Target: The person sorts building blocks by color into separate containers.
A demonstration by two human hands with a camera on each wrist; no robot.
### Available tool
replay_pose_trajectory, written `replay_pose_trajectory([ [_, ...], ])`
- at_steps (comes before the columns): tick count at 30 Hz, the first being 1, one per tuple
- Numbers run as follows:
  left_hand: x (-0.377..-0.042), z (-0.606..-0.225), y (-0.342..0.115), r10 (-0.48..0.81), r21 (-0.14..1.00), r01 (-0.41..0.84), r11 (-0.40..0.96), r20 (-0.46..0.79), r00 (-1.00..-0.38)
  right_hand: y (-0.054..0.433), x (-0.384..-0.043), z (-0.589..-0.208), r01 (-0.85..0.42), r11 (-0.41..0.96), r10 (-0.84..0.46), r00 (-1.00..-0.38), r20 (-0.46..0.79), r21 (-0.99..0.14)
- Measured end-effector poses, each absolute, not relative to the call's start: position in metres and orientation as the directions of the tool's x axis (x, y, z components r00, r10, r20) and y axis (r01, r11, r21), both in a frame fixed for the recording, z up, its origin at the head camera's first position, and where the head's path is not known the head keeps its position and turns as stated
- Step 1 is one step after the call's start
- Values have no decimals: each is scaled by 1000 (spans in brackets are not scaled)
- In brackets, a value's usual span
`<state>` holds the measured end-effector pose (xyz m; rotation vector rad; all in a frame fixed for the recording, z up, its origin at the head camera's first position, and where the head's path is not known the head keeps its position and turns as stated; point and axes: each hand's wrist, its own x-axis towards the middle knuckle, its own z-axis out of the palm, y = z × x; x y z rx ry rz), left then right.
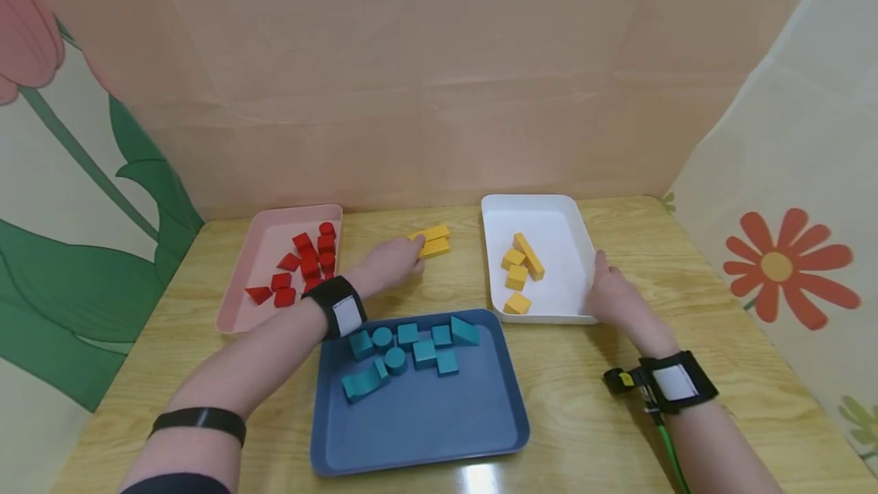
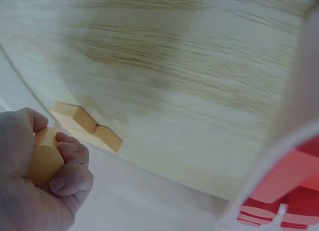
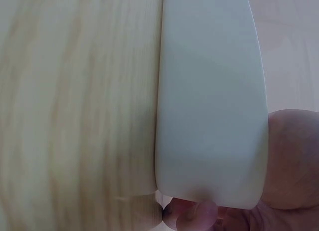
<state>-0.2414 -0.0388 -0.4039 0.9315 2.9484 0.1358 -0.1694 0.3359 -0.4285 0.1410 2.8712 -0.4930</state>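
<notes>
My left hand (image 1: 392, 264) is over the table between the pink and white trays. In the left wrist view its curled fingers and thumb hold a yellow block (image 2: 46, 158), partly covered by the hand. Close by on the table, two yellow blocks (image 1: 434, 248) lie side by side. My right hand (image 1: 617, 299) grips the right side of the white tray (image 1: 555, 212) near its front corner. From the right wrist view, the thumb is at the rim and fingertips show at the tray's underside. Several yellow blocks (image 1: 517, 277) lie inside that tray.
At the back left is a pink tray (image 1: 250, 269) with several red blocks (image 1: 309, 261). In front stands a blue tray (image 1: 425, 433) holding several teal blocks (image 1: 424, 354). A papered wall (image 1: 411, 97) rises behind the table. A green cable (image 1: 668, 448) runs along the right forearm.
</notes>
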Motion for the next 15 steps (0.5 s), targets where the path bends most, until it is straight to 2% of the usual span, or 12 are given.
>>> replay_pose_trajectory([
  [5,-240,-399,-20,636,82,636,768,25,-771,335,-168,-427,130,940,57,-972,-230,-316],
  [15,-234,-394,36,697,96,692,716,-33,-716,337,-169,-429,136,938,60,-969,-239,-318],
])
